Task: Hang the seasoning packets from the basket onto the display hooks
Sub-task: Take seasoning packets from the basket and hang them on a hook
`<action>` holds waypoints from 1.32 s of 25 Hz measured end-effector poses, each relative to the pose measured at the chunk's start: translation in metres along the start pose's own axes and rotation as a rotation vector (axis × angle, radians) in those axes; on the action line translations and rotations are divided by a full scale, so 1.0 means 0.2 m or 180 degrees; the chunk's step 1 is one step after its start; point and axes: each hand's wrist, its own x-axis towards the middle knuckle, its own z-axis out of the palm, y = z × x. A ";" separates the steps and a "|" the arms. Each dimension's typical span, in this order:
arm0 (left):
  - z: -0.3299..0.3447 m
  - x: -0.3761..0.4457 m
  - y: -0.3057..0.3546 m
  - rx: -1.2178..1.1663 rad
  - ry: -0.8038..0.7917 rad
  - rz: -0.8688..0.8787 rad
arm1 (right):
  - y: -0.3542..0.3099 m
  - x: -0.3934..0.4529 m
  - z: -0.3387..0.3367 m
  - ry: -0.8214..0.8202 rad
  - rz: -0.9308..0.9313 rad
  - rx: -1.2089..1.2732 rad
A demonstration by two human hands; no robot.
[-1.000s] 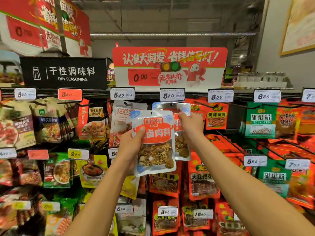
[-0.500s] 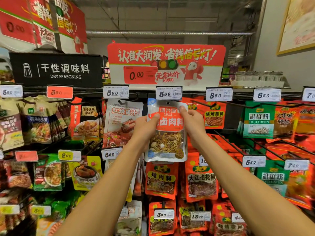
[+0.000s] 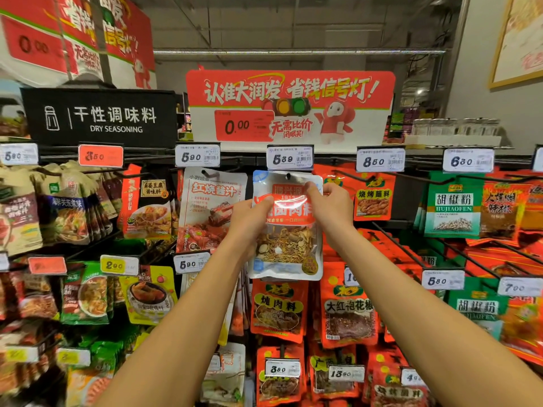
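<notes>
Seasoning packet hangs below price tag, apparently on a hook, between both hands.

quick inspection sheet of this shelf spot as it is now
surface: hook rack, rows of black hooks with price tags
job's things: clear packet with red label, its top hole at the hook under the 5.89 tag; basket nothing seen
clutter: nothing seen loose; red packets below, green pepper packets to the right
grippers: left hand grips the packet's left edge; right hand pinches its upper right
cables: nothing seen
surroundings: black DRY SEASONING sign, red promo sign, jars on the top shelf
</notes>
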 end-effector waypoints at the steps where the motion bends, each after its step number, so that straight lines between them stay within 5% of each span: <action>1: 0.00 0.00 -0.01 0.0150 0.0106 0.0109 | 0.00 -0.01 -0.01 -0.0006 0.0004 -0.0049; 4: -0.04 -0.03 -0.07 0.1047 0.0484 0.0710 | 0.06 -0.09 -0.06 -0.0309 0.0035 -0.0001; 6: -0.08 -0.06 -0.15 0.1280 0.0172 0.0845 | 0.13 -0.19 -0.08 -0.0593 -0.0252 -0.0082; 9: -0.07 -0.03 -0.20 0.1217 -0.0300 0.0686 | 0.20 -0.21 -0.01 -0.0741 -0.0506 -0.0196; 19: 0.06 0.32 -0.22 0.1930 0.0372 -0.0020 | 0.28 0.17 0.17 -0.0871 0.0537 -0.0621; 27: -0.03 0.18 -0.10 0.1076 0.0503 0.0566 | 0.25 0.11 -0.04 -0.0136 0.0610 0.0292; 33: -0.02 -0.15 -0.11 0.0297 -0.0515 0.0127 | 0.25 -0.18 -0.45 -0.0613 0.0781 0.1154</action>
